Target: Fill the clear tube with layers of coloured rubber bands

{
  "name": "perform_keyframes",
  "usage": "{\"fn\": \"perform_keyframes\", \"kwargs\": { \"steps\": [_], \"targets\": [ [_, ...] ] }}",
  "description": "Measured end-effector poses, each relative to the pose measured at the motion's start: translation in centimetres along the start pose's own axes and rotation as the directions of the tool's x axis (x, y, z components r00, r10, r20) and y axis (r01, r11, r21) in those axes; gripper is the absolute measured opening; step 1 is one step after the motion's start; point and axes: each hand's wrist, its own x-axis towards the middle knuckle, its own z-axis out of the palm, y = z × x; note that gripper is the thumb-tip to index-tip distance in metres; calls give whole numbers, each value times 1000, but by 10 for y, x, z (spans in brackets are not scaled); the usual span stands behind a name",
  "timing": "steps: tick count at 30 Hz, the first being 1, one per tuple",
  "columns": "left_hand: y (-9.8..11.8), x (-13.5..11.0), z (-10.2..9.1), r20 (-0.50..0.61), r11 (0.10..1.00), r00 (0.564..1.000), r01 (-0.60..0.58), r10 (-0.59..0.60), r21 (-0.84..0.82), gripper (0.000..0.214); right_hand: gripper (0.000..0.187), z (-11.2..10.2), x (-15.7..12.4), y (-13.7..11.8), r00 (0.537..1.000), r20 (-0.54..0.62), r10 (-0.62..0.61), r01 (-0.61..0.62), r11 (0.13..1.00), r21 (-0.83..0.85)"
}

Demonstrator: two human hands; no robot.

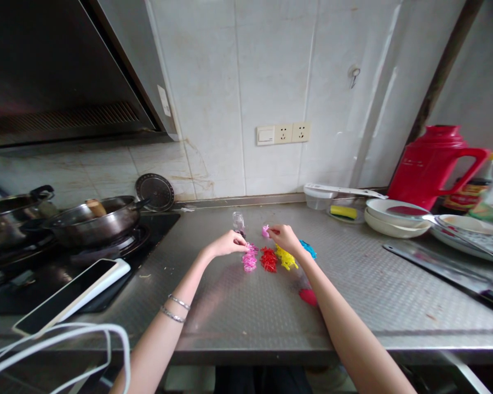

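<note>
Small heaps of coloured bits lie in a row on the steel counter (246, 306): a pink heap (250, 259), a red heap (268, 259), a yellow heap (286, 257) and a blue heap (309, 249). My left hand (229, 242) is closed in a pinch right at the pink heap's top. My right hand (285, 236) hovers above the red and yellow heaps, pinching a small pink piece (265, 231). A little clear jar (238, 221) stands just behind my left hand. A round red lid-like thing (308, 296) lies beside my right forearm.
A phone (72, 295) with white cables lies on the black hob at left, by a steel pan (94, 219) and a second pot. On the right are white bowls (394, 216), a yellow sponge (343, 212), a red thermos jug (429, 164) and a long knife (447, 271).
</note>
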Motion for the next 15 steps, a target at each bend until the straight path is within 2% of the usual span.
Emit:
{"fn": "perform_keyframes", "kwargs": {
  "steps": [4, 10, 12, 15],
  "targets": [
    [17, -6, -24, -97, 999, 995, 31, -29, 11, 31, 36, 0, 1, 2, 1000, 1, -14, 14, 1000, -6],
    [35, -3, -87, -211, 982, 977, -5, 45, 187, 27, 36, 0, 1, 2, 1000, 5, -16, 16, 1000, -4],
    [39, 4, -102, -204, 966, 977, -3, 57, 257, 27, 36, -1, 1, 2, 1000, 2, -18, 18, 1000, -8],
    [44, 17, -112, -155, 947, 987, 2, 50, 320, 26, 37, -1, 1, 2, 1000, 5, -20, 20, 1000, -17]
  ]
}}
